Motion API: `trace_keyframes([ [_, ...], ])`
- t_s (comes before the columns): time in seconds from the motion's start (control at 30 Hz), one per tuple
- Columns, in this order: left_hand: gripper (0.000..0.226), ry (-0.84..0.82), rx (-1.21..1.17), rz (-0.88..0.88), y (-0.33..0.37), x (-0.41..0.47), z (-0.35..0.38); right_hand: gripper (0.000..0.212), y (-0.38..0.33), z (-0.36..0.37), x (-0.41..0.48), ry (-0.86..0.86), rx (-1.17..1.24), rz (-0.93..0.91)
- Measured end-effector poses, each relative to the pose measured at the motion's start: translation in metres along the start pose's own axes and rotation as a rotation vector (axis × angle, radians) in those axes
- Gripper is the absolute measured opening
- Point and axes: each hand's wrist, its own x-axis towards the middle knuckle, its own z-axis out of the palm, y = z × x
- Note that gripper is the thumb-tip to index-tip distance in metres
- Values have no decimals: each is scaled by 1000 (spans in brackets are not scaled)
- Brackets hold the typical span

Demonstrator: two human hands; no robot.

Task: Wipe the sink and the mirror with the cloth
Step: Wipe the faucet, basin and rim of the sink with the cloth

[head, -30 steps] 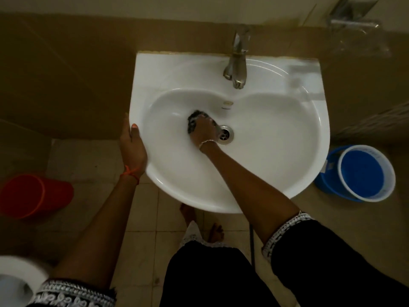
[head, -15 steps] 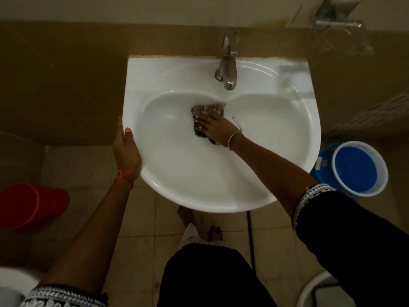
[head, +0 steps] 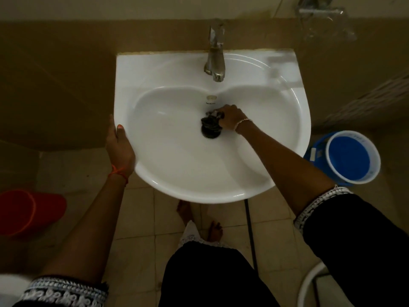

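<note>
Wiping sink (head: 199,191): right hand (head: 230,117) fingers curled, pinching bunched cloth (head: 211,121) over drain (head: 210,134); left hand (head: 120,147) grips left rim. Next, likely basin walls.

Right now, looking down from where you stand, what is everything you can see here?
sink: one, white, on the wall, centre.
tap: one, metal, back rim of the sink.
cloth: one, dark, bunched over the drain.
blue bucket: one, floor right of the sink.
red bucket: one, floor at left.
white curved rim: one, bottom right; unclear what it belongs to.
feet: two, bare, on the tiles below the sink.
left hand: grips the sink's left rim.
right hand: holds the cloth.
</note>
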Motion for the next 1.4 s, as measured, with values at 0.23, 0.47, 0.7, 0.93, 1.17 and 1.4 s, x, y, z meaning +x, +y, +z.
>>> trace_keyframes([
  [0.23, 43, 5, 34, 24, -1, 1, 2, 39, -31, 23, -21, -145, -123, -63],
  [0.47, 43, 12, 71, 40, -3, 3, 1, 38, -18, 13, -50, -404, -65, -113],
  [0.7, 43, 48, 178, 72, -3, 3, 3, 38, -7, -2, -89, -604, -118, -174],
  [0.93, 43, 56, 243, 131, -1, -1, 1, 35, -3, -45, -119, -799, -164, -189],
  [1.17, 42, 74, 271, 137, 4, -6, 2, 45, 23, -99, -67, -356, -167, -153],
  [1.4, 43, 67, 301, 150, 2, -3, 1, 34, 26, -8, -10, -44, -556, -228],
])
